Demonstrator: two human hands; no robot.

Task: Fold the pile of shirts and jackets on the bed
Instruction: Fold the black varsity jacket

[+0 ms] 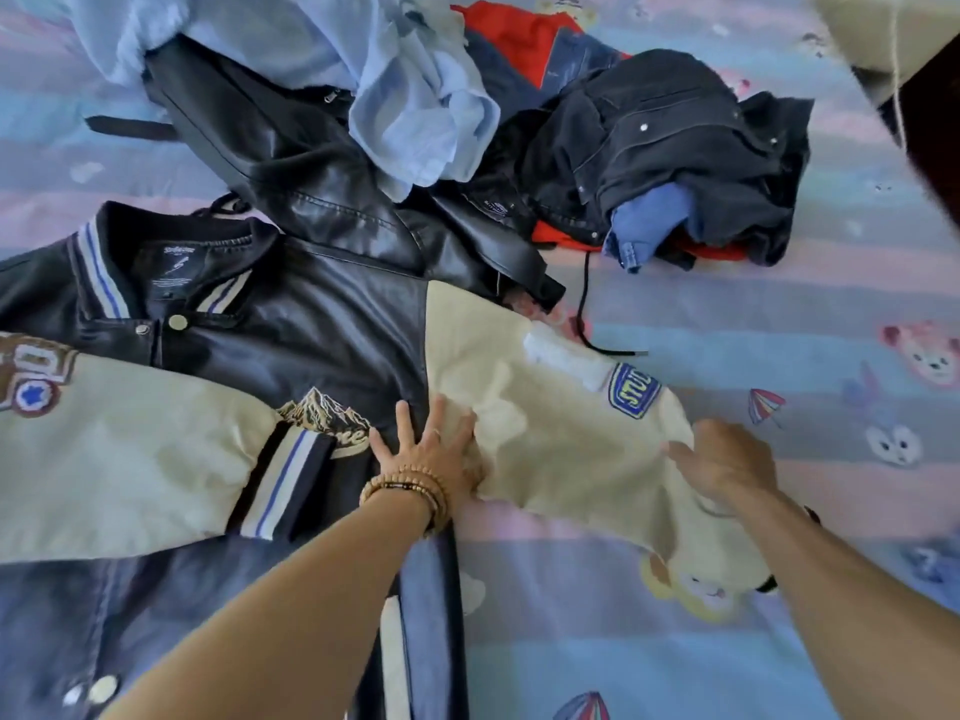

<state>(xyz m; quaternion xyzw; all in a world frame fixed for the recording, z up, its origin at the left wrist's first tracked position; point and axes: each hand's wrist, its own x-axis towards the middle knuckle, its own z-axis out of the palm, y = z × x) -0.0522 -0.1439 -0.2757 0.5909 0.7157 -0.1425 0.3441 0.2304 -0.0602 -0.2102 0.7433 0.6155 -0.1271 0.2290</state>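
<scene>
My left hand [423,449] presses flat, fingers spread, on the varsity jacket [291,324] at its armpit seam; my right hand [727,462] rests loosely open on the cream sleeve [561,407]. The jacket looks heavy, slick and floppy, so I'd grip the sleeve near its cuff.

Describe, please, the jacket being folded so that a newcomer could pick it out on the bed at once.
On the pastel cartoon-print bedsheet, look below the heap of unfolded clothes. The varsity jacket lies spread flat under the left hand. Unlike the plain black leather jacket, it has cream sleeves, patches and a striped collar.
</scene>
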